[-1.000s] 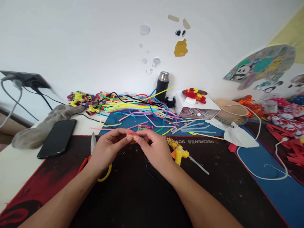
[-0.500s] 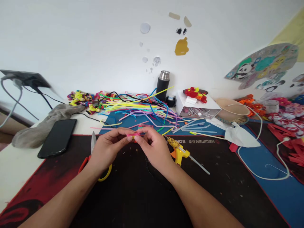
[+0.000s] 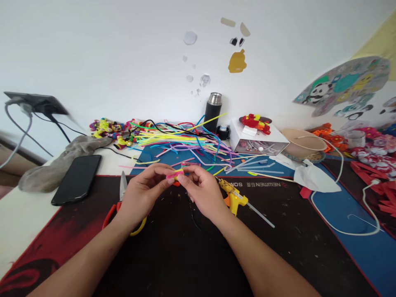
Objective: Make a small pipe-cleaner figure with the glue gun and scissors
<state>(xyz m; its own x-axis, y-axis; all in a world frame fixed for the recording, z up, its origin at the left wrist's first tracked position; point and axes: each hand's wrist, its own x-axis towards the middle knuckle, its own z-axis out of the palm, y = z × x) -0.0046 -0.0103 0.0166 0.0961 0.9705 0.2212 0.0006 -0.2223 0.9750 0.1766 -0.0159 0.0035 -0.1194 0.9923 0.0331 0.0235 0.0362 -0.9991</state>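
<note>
Between my fingertips is a small pink and yellow fuzzy piece (image 3: 175, 175) that looks like bent pipe cleaner. My left hand (image 3: 142, 190) pinches its left end with thumb and forefinger. On its right end, my right hand (image 3: 202, 187) grips with thumb and fingers. Both hands hover over the dark mat (image 3: 173, 255). Scissors (image 3: 123, 185) with red and yellow handles lie partly hidden under my left wrist. A yellow glue gun (image 3: 236, 201) with a clear stick in it rests just right of my right hand.
Behind my hands lies a pile of coloured pipe cleaners (image 3: 176, 136). A black flask (image 3: 213, 111) and a white box (image 3: 258, 138) stand by the wall. At left is a black phone (image 3: 76, 179). A white cable (image 3: 337, 231) loops across the right side.
The pink and yellow piece has turned between my fingers, so more of its yellow edge shows. My fingers have shifted slightly around it, and the whole view has moved a little.
</note>
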